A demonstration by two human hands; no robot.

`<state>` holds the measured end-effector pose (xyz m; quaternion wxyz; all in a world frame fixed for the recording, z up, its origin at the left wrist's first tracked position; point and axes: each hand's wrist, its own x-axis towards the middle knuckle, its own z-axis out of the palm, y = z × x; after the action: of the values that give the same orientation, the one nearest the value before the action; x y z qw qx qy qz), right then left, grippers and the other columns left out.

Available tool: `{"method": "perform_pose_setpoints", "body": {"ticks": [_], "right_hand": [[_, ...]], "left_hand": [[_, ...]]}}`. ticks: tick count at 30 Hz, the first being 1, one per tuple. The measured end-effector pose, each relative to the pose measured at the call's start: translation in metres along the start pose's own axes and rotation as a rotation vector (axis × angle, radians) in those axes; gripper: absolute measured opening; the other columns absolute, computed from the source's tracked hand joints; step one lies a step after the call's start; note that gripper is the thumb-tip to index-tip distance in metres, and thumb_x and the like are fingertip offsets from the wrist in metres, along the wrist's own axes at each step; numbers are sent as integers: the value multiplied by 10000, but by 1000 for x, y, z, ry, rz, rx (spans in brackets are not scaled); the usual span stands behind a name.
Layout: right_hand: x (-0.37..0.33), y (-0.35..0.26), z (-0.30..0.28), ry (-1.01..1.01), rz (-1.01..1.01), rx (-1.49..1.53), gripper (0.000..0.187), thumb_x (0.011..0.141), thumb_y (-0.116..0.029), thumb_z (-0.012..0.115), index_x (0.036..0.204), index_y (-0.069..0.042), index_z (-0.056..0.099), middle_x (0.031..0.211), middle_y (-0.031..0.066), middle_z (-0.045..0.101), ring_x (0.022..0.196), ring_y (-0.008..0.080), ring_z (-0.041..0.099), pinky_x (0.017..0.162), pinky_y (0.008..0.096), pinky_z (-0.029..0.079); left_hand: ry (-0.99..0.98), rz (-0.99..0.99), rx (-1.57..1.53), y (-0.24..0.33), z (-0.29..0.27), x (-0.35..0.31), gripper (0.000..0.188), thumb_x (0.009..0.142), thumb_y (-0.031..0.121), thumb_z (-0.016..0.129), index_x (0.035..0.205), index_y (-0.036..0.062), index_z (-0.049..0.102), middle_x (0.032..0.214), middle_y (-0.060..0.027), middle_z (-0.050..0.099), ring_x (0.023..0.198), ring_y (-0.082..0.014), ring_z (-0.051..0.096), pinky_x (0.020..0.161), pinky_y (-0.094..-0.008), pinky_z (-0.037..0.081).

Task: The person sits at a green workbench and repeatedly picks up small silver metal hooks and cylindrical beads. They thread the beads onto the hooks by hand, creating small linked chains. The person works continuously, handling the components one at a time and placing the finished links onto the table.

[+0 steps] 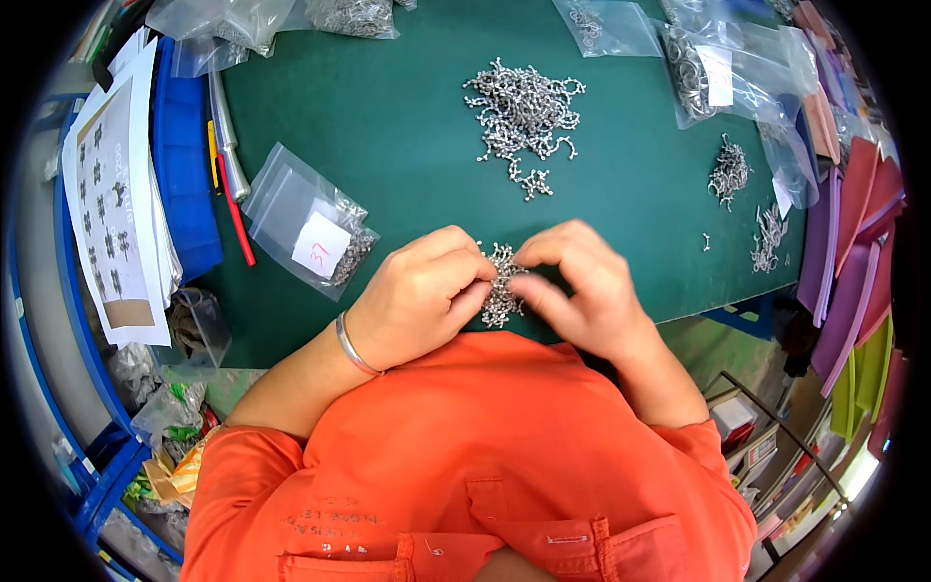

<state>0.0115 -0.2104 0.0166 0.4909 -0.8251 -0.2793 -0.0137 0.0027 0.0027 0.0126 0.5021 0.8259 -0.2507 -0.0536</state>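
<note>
Close to the table's near edge lies a small heap of silvery metal pieces, each small and branched with knobbed ends. My left hand is at the heap's left side, fingers curled and thumb pressed toward the index finger; whatever they pinch is too small to make out. On the other side, my right hand reaches in with thumb and index finger apart at the edge of the heap, slightly blurred, with nothing visible between them. A larger pile of similar metal pieces sits farther back, trailing a few toward me.
A clear zip bag with a paper label lies left, near a red pen and printed sheets by a blue bin. At right are small metal heaps, bags of rings and coloured bins.
</note>
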Motion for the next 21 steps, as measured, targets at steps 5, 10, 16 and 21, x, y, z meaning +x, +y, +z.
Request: {"method": "perform_pose_setpoints", "body": {"ticks": [5,10,16,21], "right_hand": [[17,31,5,174,81,-319,134,759,-30,738,842,-42,634,856,87,611,781,290,579,698,396,466],[24,38,11,121,86,-393,140,754,-63,745,825,-50,626,911,69,598,811,291,561,719,396,453],[12,34,6,263,95,-221,146,744,5,742,808,-42,619,828,77,645,745,281,622,667,377,502],[7,23,-3,264,150,-111,167,740,56,737,808,-24,609,840,92,675,758,244,668,651,327,538]], "left_hand": [[-33,41,103,-1,-9,10,146,786,21,741,920,29,683,852,-70,608,669,-183,590,589,-303,485],[23,-31,94,-6,-10,34,174,801,19,728,967,28,677,836,-65,586,602,-162,517,553,-287,441],[108,51,206,-25,6,62,240,795,14,727,1023,26,654,840,-72,566,632,-177,566,584,-291,468],[-99,-485,-297,-6,2,63,211,883,43,712,1081,-11,662,929,-57,685,809,-84,655,701,-238,536]]}}
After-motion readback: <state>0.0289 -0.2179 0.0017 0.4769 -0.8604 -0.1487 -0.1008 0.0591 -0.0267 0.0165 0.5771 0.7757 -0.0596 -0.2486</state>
